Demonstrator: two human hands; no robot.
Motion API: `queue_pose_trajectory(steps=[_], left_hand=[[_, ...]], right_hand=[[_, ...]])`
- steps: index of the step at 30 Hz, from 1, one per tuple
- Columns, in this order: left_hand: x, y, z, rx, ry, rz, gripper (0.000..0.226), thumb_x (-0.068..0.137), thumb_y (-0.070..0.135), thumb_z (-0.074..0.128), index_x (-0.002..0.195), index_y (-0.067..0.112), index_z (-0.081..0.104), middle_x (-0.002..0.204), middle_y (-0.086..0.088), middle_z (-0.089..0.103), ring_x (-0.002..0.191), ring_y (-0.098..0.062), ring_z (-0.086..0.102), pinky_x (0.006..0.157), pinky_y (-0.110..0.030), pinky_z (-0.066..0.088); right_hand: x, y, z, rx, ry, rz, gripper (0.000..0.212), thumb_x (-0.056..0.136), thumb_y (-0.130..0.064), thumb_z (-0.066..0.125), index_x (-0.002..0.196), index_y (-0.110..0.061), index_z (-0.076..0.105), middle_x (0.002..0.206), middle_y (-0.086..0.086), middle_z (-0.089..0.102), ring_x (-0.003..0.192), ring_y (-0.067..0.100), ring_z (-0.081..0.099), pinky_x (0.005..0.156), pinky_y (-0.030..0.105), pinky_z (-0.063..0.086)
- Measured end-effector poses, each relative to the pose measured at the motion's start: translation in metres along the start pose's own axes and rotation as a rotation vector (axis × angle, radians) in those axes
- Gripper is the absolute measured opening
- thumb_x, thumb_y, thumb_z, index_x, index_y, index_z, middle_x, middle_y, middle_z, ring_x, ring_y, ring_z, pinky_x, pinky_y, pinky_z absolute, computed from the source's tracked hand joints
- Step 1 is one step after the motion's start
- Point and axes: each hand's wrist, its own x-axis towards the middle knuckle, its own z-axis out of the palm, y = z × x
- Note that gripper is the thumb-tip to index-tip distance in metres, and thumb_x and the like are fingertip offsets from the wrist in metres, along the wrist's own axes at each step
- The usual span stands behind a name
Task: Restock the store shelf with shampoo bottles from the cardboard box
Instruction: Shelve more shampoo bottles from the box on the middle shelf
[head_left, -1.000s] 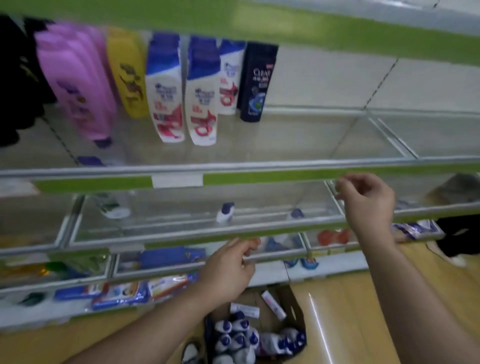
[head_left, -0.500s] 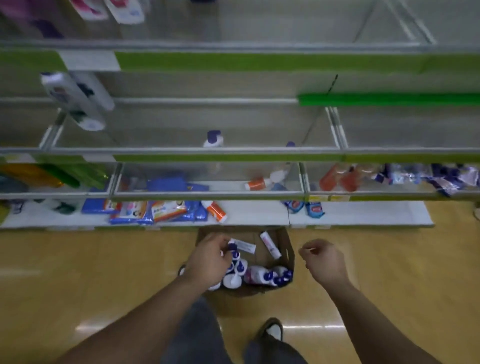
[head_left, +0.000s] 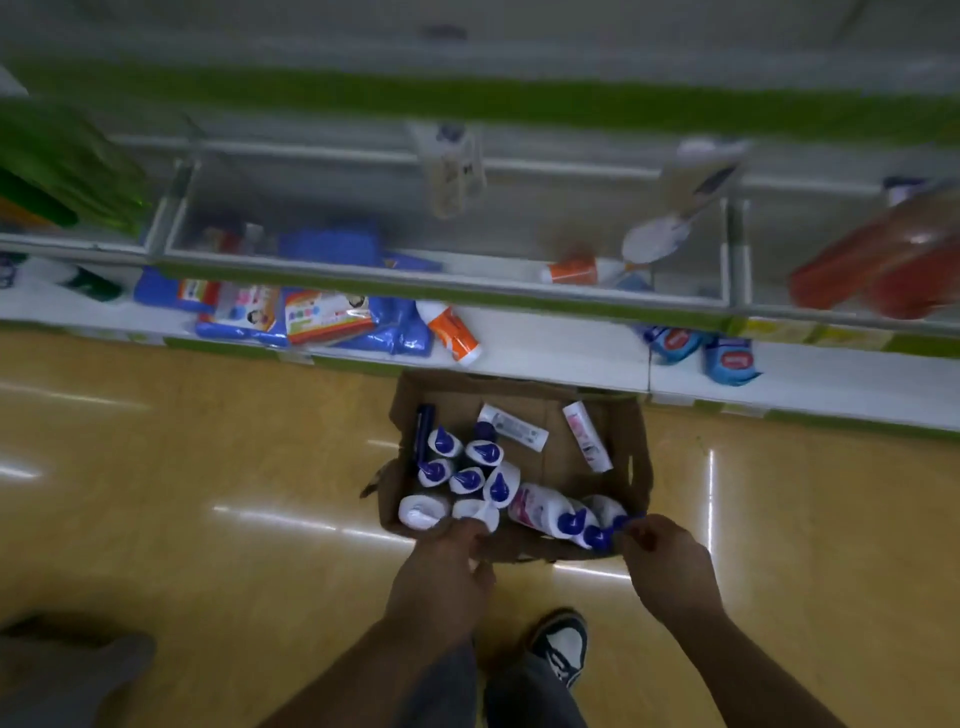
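A brown cardboard box stands on the floor below the shelves. It holds several white shampoo bottles with blue caps, some upright and some lying down. My left hand is at the box's near edge, its fingers curled down onto a white bottle; whether it grips the bottle is unclear. At the near right corner, my right hand pinches the blue cap of a lying bottle. The store shelf runs across the top, blurred.
The lower shelves hold blue packets, an orange-and-white tube and red bottles. My shoe is just behind the box. Yellow wooden floor spreads to both sides.
My view has swung down from the upper shelf to the box on the floor. Both hands came down from the shelf rail to the box's near edge, the right one reaching a blue cap.
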Motion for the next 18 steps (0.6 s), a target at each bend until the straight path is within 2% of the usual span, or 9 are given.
queue_pose_trajectory(steps=[2,4,7,11,15,18], left_hand=[[0.046,-0.020,0.032,0.005,0.016,0.051,0.040,0.085,0.033,0.054,0.124,0.030,0.060,0.117,0.009,0.062,0.108,-0.010,0.059,0.092,-0.028,0.051],[0.096,-0.034,0.060,0.017,0.008,0.103,0.041,0.088,0.035,0.053,0.127,0.027,0.059,0.121,0.007,0.060,0.112,-0.012,0.057,0.095,-0.031,0.050],[0.164,-0.043,0.095,0.056,0.037,0.200,0.032,0.089,0.031,0.059,0.120,0.025,0.061,0.116,0.002,0.061,0.106,-0.015,0.057,0.091,-0.035,0.051],[0.239,-0.038,0.119,0.114,0.048,0.342,0.025,0.088,0.026,0.059,0.112,0.023,0.065,0.112,0.003,0.061,0.103,-0.014,0.056,0.085,-0.033,0.051],[0.335,-0.044,0.121,0.352,-0.144,0.342,0.027,0.085,0.032,0.061,0.110,0.022,0.065,0.111,0.000,0.066,0.100,-0.019,0.061,0.084,-0.037,0.054],[0.399,-0.059,0.121,0.616,-0.344,0.256,0.036,0.084,0.030,0.064,0.117,0.015,0.065,0.118,-0.007,0.066,0.104,-0.024,0.063,0.088,-0.035,0.053]], right_hand=[[0.058,0.013,0.032,-0.027,-0.007,-0.023,0.004,0.093,-0.031,0.062,0.094,-0.030,0.066,0.093,0.000,0.070,0.088,0.022,0.066,0.084,0.036,0.053],[0.118,0.028,0.063,-0.049,0.011,-0.036,0.013,0.093,-0.031,0.059,0.101,-0.025,0.068,0.095,0.001,0.072,0.088,0.022,0.067,0.084,0.037,0.054],[0.195,0.045,0.098,-0.053,0.077,-0.044,0.024,0.094,-0.030,0.059,0.115,-0.020,0.064,0.100,0.004,0.070,0.088,0.023,0.066,0.078,0.034,0.053],[0.281,0.061,0.129,-0.104,0.042,0.014,0.050,0.092,-0.032,0.063,0.137,-0.017,0.049,0.126,0.010,0.063,0.111,0.029,0.062,0.088,0.037,0.050],[0.352,0.082,0.150,-0.353,-0.124,0.142,0.074,0.093,-0.037,0.061,0.150,-0.003,0.029,0.140,0.018,0.051,0.125,0.034,0.054,0.099,0.039,0.046],[0.380,0.102,0.166,-0.637,-0.100,0.050,0.059,0.098,-0.036,0.050,0.144,0.000,0.038,0.138,0.018,0.054,0.125,0.033,0.056,0.100,0.038,0.047]])
